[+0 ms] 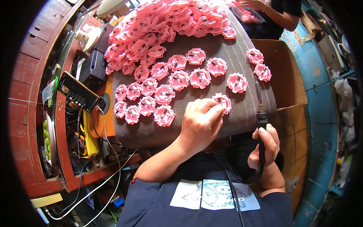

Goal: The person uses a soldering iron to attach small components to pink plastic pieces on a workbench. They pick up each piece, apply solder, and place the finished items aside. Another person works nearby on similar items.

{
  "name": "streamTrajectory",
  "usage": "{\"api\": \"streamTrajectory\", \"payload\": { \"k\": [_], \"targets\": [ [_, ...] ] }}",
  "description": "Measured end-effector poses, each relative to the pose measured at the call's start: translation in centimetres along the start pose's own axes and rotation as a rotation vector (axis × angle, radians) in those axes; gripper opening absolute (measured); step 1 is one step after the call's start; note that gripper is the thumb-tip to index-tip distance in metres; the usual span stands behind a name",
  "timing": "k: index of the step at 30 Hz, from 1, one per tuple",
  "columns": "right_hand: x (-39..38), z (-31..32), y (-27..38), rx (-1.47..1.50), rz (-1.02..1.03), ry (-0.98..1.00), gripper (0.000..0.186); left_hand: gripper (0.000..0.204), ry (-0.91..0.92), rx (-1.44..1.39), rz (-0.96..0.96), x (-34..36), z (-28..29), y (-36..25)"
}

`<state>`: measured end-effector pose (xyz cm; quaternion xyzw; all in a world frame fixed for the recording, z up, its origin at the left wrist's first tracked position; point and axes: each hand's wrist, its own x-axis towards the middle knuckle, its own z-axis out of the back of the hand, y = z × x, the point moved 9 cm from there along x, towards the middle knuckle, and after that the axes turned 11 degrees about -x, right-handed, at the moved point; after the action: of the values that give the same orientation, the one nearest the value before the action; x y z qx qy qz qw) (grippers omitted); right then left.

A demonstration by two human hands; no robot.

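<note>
At far left, red wooden planks (30, 75), curving with the lens. Next, a phone (77, 92) propped aslant near the table's left edge, screen lit, with a pale cable (119, 166) trailing below toward the lower left. Just behind the phone, a black box (92, 70); lower down, a yellow case (90, 142) beside the table. Then the dark grey cloth (145, 134) over the table, bearing a deep heap of pink parts (170, 22) along the far side and, nearer, loose pink parts (165, 94) laid flat, dark strips across their middles. Near the cloth's front, the left hand (202, 119), fingers bunched narrow at the near left edge of one pink part (224, 103) lying flat on the cloth; cannot tell whether pinching this part or something thin against it. Just beyond to the right, a single pink part (237, 82); farther right, two more near the cloth's edge. Above these, at the top, a co-worker's hand (254, 3) by a clear bag (247, 14) with pink pieces inside. At the cloth's right edge, a soldering iron (261, 115), tip pointing away, its black handle held in the curled fingers of the right hand (269, 145). Beyond, an open cardboard box (287, 72), then blue panels (319, 128).
</note>
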<state>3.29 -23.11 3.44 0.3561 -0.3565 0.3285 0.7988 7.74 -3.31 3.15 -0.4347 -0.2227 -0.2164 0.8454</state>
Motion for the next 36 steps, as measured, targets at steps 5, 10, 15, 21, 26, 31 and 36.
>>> {"api": "streamTrajectory", "payload": {
  "k": [5, 10, 15, 21, 26, 31, 36],
  "targets": [
    [0.7, 0.4, 0.5, 0.146, 0.03, 0.027, 0.035, 0.024, -0.022, -0.005, -0.024, -0.3, 0.0, 0.1],
    [0.5, -0.3, 0.5, 0.166, 0.019, 0.051, 0.031, 0.024, 0.001, 0.025, -0.018, -0.1, -0.1, 0.0],
    [0.8, -0.4, 0.6, 0.213, 0.033, 0.052, 0.03, 0.022, 0.026, 0.003, -0.014, 0.2, -0.1, 0.1],
    [0.9, -0.3, 0.9, 0.241, 0.033, 0.107, 0.03, 0.022, 0.029, -0.021, -0.009, 0.2, -0.1, 0.1],
    [0.8, -0.6, 0.8, 0.263, 0.028, 0.105, 0.028, 0.023, 0.026, -0.033, -0.013, 0.2, -0.1, 0.2],
    [0.9, -0.7, 0.7, 0.267, 0.026, 0.105, 0.027, 0.024, 0.03, -0.023, -0.018, 0.3, -0.1, 0.1],
    [0.8, -0.7, 0.8, 0.272, 0.038, 0.115, 0.027, 0.024, 0.028, -0.023, -0.022, 0.3, -0.1, 0.0]
  ]
}}
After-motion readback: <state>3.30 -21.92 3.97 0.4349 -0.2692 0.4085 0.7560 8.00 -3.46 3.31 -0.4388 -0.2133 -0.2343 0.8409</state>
